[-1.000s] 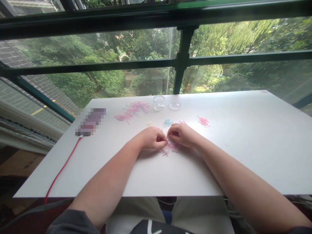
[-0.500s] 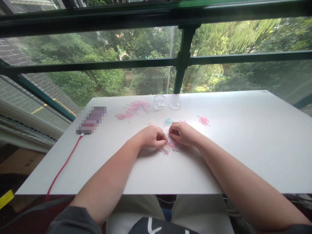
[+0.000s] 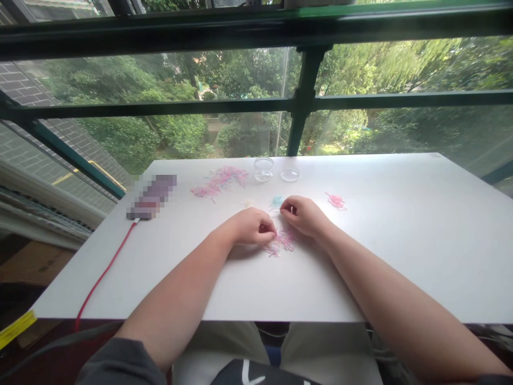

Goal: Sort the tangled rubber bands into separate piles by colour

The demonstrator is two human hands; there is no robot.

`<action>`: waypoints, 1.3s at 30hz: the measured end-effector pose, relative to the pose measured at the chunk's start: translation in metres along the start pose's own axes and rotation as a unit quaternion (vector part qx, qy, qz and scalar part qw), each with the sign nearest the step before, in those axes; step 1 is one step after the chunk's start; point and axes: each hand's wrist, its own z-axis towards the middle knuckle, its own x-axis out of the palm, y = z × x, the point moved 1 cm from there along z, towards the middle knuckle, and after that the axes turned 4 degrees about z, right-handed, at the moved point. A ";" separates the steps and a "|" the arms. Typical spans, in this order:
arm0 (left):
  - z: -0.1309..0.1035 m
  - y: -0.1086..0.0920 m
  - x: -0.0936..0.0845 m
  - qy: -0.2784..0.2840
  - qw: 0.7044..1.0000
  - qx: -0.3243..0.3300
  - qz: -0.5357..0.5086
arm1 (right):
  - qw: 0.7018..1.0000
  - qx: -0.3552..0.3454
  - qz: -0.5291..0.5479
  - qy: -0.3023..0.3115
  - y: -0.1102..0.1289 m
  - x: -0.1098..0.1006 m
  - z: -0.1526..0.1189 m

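Thin pink and pale strips lie in a small pile on the white table, near its middle. My left hand rests at the left edge of this pile, thumb and fingertips pinched together; what they hold is too small to make out. My right hand is further back, beside a little heap of light blue strips. Its fingers are also pinched, and anything between them cannot be made out. A few pale yellow strips lie just behind my left hand.
A larger spread of pink strips lies at the back left, with two clear round containers beside it. Pink strips form a heap on the right. A blurred device with a red cable sits at left.
My right hand has moved slightly back, away from the middle pile and towards the blue strips. My left hand has stayed nearly in place. The view has shifted a little.
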 end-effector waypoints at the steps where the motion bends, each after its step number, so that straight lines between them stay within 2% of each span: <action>1: 0.000 0.000 0.000 -0.001 1.000 0.001 -0.001 | 1.000 -0.005 -0.018 -0.009 -0.001 0.002 0.002; 6: 0.000 0.002 0.000 -0.008 1.000 -0.016 0.016 | 0.995 -0.026 -0.077 -0.062 -0.003 0.002 0.007; 10: 0.000 0.012 -0.005 -0.083 0.991 -0.073 0.073 | 0.985 -0.065 -0.117 -0.108 -0.005 -0.003 0.004; 13: 0.000 0.017 -0.006 -0.113 0.986 -0.073 0.103 | 0.984 -0.064 -0.143 -0.089 -0.007 0.000 0.003; 18: 0.004 0.018 0.000 -0.096 0.985 -0.035 0.142 | 0.985 -0.073 -0.148 -0.043 -0.008 0.011 0.008; 25: 0.009 0.025 0.004 -0.101 0.981 -0.029 0.164 | 0.982 -0.069 -0.177 -0.010 -0.007 0.015 0.019; 29: 0.009 0.026 0.004 -0.112 0.980 -0.028 0.159 | 0.983 -0.072 -0.167 -0.011 -0.006 0.015 0.019; 33: 0.004 0.020 -0.004 -0.131 0.980 -0.043 0.144 | 0.986 -0.095 -0.125 -0.049 -0.005 0.006 0.015; 36: 0.000 0.015 -0.011 -0.117 0.985 -0.065 0.110 | 0.988 -0.100 -0.072 -0.095 -0.006 -0.010 0.009; 38: -0.003 0.011 -0.014 -0.093 0.989 -0.067 0.089 | 0.992 -0.073 -0.042 -0.097 -0.007 -0.021 0.003; 39: -0.003 0.009 -0.014 -0.080 0.992 -0.061 0.081 | 0.995 -0.054 -0.031 -0.076 -0.007 -0.026 0.000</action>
